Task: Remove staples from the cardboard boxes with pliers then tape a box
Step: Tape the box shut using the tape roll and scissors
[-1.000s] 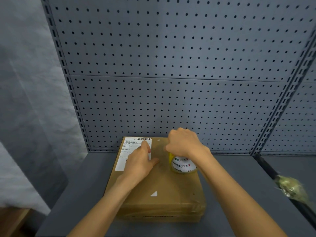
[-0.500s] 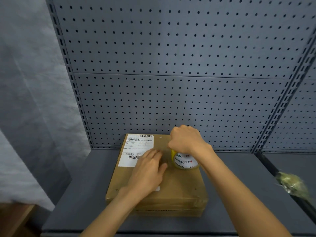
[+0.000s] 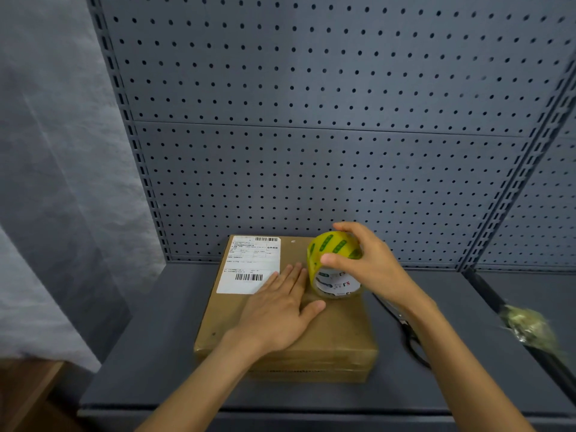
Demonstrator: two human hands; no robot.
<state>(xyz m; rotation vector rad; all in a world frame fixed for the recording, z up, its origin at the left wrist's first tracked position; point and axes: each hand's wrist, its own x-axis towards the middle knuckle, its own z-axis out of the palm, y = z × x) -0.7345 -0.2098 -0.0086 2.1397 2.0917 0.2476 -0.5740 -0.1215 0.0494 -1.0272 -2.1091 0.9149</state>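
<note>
I see my left hand (image 3: pixel 280 313) and right hand (image 3: pixel 371 266) bare, both forearms uncovered, no sleeves, gloves, or rings.

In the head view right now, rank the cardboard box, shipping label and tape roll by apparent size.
1. Cardboard box
2. Shipping label
3. Tape roll, though the right hand hides part of it, so its place below the label is unsure.

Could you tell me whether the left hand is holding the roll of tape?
No, the left hand lies flat on the cardboard box, while the right hand grips the yellow tape roll.
</note>
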